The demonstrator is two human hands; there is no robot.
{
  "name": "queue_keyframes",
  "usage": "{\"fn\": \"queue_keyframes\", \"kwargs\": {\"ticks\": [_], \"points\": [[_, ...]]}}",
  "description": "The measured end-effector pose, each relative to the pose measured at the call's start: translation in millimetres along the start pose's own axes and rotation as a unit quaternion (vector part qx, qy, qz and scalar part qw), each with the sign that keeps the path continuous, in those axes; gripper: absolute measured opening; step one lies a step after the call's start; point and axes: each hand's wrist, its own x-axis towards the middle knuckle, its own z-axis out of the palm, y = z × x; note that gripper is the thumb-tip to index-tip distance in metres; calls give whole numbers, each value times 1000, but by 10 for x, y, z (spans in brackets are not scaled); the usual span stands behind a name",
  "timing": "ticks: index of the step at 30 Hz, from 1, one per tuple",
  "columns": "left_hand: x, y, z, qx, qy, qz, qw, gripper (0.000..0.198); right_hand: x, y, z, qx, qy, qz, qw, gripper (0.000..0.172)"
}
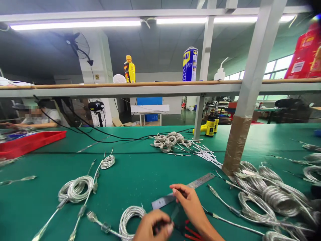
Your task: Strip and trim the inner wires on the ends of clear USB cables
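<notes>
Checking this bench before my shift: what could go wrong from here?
The red-handled tool lies just below the right hand, so a careless move might catch a finger or nick the coiled clear cable nearby. The heaped clear cable coils on the right could also tangle and snag.

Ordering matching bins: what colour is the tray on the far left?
The plastic tray is red, clearest in the head view.

A steel ruler point(198, 183) lies slanted beside a coil of clear cable point(132, 219).
</notes>
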Motion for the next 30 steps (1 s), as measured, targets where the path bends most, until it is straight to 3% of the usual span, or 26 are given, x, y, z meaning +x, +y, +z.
{"fn": "queue_keyframes", "kwargs": {"ticks": [2,4,8,15,17,22,25,30], "points": [[109,10,-13,-106,116,-17,987,26,-41,-19,9,41,-31,4,999,30],[193,41,-10,-200,162,-32,966,24,-79,-60,20,77,-72,-5,994,26],[288,90,16,-284,166,-67,942,26,-120,-143,36,96,-73,-46,992,23],[247,153,30,-203,147,-80,965,32,-159,-212,75,-52,43,-62,996,23],[232,158,33,-188,149,-79,968,35,-160,-231,72,-69,51,-62,994,29],[238,127,22,-205,113,-86,969,37,-106,-236,63,69,-27,-27,997,29],[253,105,15,-238,87,-95,963,39,-76,-211,71,125,-10,-8,992,25],[266,129,-12,-241,96,-102,960,38,-86,-167,116,112,13,-76,991,18]]}}
